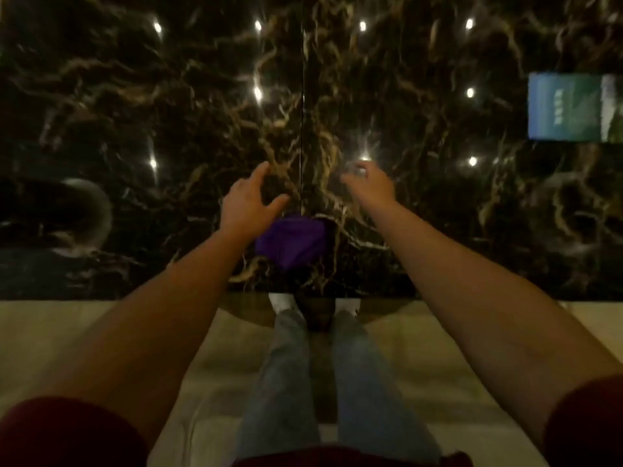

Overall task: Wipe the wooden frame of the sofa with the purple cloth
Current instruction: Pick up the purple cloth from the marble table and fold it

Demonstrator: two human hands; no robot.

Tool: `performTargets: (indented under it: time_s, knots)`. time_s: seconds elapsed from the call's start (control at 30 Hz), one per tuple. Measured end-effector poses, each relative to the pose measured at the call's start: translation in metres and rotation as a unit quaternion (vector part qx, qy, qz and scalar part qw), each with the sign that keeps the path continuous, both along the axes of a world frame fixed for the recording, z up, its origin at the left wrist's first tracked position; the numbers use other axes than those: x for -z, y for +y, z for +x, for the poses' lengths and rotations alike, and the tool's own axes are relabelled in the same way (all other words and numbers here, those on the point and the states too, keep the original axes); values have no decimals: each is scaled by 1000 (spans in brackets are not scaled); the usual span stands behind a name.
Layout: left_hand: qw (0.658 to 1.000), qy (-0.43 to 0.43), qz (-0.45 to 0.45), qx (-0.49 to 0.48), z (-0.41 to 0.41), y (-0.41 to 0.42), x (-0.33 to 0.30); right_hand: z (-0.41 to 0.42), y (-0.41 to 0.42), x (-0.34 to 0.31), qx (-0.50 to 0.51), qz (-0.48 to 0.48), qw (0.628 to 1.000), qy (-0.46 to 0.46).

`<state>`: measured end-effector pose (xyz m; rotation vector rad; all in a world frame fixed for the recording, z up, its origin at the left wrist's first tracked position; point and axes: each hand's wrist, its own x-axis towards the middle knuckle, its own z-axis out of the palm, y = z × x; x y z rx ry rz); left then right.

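Note:
A crumpled purple cloth (292, 241) lies on a glossy dark marble surface (135, 112), near its front edge. My left hand (247, 200) hovers just above and to the left of the cloth, fingers spread, holding nothing. My right hand (369, 182) reaches over the marble to the right of the cloth, fingers loosely curled and blurred; nothing shows in it. Both bare forearms stretch forward from dark red sleeves. No sofa or wooden frame is in view.
The marble reflects several ceiling lights. A blue-green card or booklet (573, 107) lies at the right edge. A dark curved shape (87, 210) shows at the left. Below the marble's edge are a pale floor (67, 332), my jeans-clad legs and white shoes.

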<state>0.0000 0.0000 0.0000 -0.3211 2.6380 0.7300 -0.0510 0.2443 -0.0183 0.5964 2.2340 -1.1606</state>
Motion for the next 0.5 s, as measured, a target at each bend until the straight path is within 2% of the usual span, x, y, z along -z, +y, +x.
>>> performTargets:
  time_s: [0.07, 0.1, 0.13, 0.17, 0.2, 0.27, 0.3, 0.37, 0.5]
  knots:
    - [999, -41, 9, -27, 12, -10, 63, 7, 1, 61, 28, 22, 999, -19]
    - [998, -50, 10, -45, 15, -15, 63, 7, 4, 59, 26, 16, 999, -25]
    - [994, -88, 13, -55, 26, -23, 93, 20, 2, 88, 42, 12, 997, -60]
    - [993, -102, 14, -60, 35, -28, 126, 32, -1, 123, 55, 23, 996, -73]
    - [994, -99, 13, -50, 31, -26, 123, 33, 1, 120, 49, 15, 996, -71]
    - [991, -122, -5, -55, 40, -30, 178, 52, -10, 178, 65, 27, 992, -108]
    - [992, -120, -3, -48, 35, -27, 181, 54, -9, 179, 67, 24, 992, -105]
    - [987, -147, 6, -69, 43, -22, 225, 73, -24, 226, 74, 23, 988, -136]
    - [977, -186, -3, -108, 37, -7, 255, 102, -54, 251, 79, -4, 989, -125]
